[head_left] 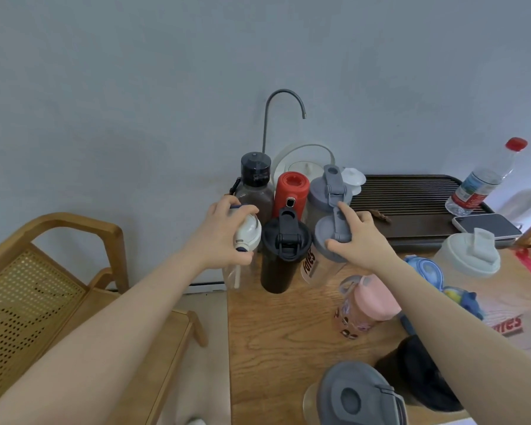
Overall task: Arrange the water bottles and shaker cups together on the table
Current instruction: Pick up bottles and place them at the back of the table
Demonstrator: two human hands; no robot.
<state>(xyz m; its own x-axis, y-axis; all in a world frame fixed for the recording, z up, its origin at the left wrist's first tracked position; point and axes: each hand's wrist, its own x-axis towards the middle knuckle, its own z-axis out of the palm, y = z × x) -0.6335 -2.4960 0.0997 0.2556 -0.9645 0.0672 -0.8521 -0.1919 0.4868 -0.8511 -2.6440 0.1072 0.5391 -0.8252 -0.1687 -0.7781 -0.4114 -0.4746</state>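
Observation:
At the table's far left corner stands a tight group of bottles. My left hand [224, 233] grips the white lid of a clear bottle [248, 233] at the group's front left. My right hand [360, 240] holds the grey lid of a clear shaker cup [327, 237] at the front right. Between them stands a black shaker [284, 256]. Behind are a smoky bottle with a black cap [256, 182], a red bottle [290, 191] and another grey-lidded shaker [327, 191]. Nearer me are a pink-lidded bottle [368, 302], a blue bottle [429, 271], a white-lidded shaker [469, 259] and a grey-lidded shaker [356, 394].
A dark slatted tea tray [411, 191] lies at the back right, with a plastic water bottle [485, 179] and a phone [488, 227] on its right end. A white kettle with a curved spout [304, 161] stands against the wall. A wooden chair [59, 286] sits left of the wooden table [282, 332].

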